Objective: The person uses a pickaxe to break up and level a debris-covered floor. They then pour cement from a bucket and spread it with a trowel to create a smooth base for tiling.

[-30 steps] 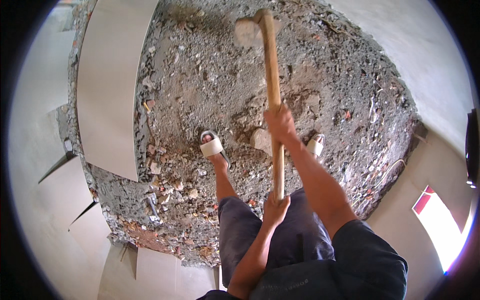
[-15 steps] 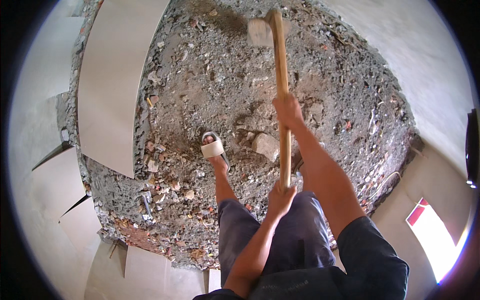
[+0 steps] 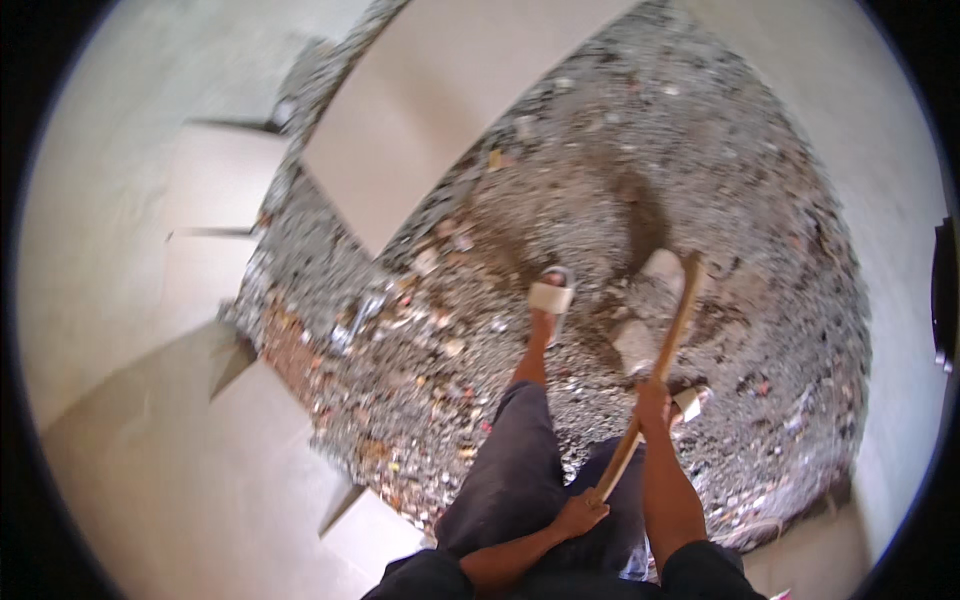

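Observation:
Both my hands are wrapped round the wooden handle of a hoe (image 3: 675,335). My left hand (image 3: 582,514) grips the handle's lower end, close to my thighs. Farther up the handle, near my right foot, is my right hand (image 3: 653,404). The hoe's pale blade (image 3: 663,268) is down at the rubble ground (image 3: 560,210), slightly blurred; whether its edge is in the soil I cannot tell. Just nearer than the blade, left of the handle, lies a large pale stone (image 3: 633,346).
My feet in sandals stand on the rubble, the left foot (image 3: 551,294) left of the stone. A large tile (image 3: 430,110) lies at the far left. More tiles (image 3: 225,170) line the left side, and a pale wall (image 3: 840,100) rises at right.
The hoe has come down and nearer, its blade now close to the stone. Both hands moved lower in the picture. The whole view has turned, shifting the ground and tiles.

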The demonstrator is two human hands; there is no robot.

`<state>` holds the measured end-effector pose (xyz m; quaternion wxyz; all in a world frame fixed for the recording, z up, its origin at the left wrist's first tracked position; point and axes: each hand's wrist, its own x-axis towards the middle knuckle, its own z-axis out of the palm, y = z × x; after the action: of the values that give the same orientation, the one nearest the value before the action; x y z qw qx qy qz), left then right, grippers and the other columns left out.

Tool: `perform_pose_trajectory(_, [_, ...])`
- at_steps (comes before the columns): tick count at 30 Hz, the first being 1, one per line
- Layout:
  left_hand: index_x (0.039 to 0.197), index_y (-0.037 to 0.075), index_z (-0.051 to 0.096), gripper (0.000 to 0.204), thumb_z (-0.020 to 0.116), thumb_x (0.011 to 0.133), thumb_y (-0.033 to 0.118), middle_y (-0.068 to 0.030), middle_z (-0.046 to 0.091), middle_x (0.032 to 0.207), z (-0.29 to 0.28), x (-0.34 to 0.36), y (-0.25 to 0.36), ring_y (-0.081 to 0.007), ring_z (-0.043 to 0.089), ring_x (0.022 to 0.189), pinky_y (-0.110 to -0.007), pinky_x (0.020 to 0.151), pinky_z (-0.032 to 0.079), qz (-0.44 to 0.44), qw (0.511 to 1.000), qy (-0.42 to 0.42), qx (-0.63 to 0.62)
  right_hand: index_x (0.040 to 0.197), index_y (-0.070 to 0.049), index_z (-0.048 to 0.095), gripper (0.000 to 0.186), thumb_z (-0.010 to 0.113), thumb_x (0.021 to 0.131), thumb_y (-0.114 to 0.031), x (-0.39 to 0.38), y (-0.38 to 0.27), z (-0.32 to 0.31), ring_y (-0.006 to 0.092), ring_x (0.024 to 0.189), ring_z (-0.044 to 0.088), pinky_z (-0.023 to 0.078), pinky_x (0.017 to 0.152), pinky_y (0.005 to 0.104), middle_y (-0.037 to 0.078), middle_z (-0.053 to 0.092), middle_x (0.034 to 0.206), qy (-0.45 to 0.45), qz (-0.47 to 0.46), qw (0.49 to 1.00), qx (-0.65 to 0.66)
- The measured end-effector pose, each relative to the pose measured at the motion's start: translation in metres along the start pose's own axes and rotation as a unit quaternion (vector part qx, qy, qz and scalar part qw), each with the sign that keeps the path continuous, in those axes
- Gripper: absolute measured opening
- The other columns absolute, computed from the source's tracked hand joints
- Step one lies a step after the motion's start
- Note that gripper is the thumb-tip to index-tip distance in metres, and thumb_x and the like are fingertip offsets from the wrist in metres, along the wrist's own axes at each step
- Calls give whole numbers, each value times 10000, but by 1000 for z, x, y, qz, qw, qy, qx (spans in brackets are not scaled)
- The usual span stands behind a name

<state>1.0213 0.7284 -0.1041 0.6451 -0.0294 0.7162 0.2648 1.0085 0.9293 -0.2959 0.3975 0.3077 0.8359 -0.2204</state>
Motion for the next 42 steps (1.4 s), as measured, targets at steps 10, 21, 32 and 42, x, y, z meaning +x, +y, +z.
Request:
perform_pose_trajectory(10, [864,13,613,507,415,932,475,-126,613,665,-223,105,69,-367,597,573,-461,605,479,-42,915,371,152,1042,-48,499,267,572,851,-221,4,96,-64,190,495,519,447,402,326,90,520,679,-23,225,814,535])
perform_pose_trajectory(21, [1257,49,497,561,462,896,477,-254,575,1176,-579,-41,-101,-417,596,991,-497,806,485,-192,767,533,300,1045,-13,522,272,544,856,-208,12,70,-70,234,659,595,466,497,387,116,573,762,-15,140,903,405])
perform_pose_trajectory(32, [1162,58,566,431,513,902,398,-196,632,1070,-134,282,9,-314,619,988,-420,835,479,146,952,60,261,1274,36,387,595,603,845,-314,19,90,-72,236,596,615,513,552,365,185,601,854,3,236,833,500])
perform_pose_trajectory(42, [1324,-65,360,906,729,724,505,-304,386,1306,-9,477,-14,-429,358,1257,-492,968,410,111,920,160,340,1331,0,389,584,593,895,-332,-8,211,15,89,503,482,420,440,250,35,527,724,-37,280,803,525])
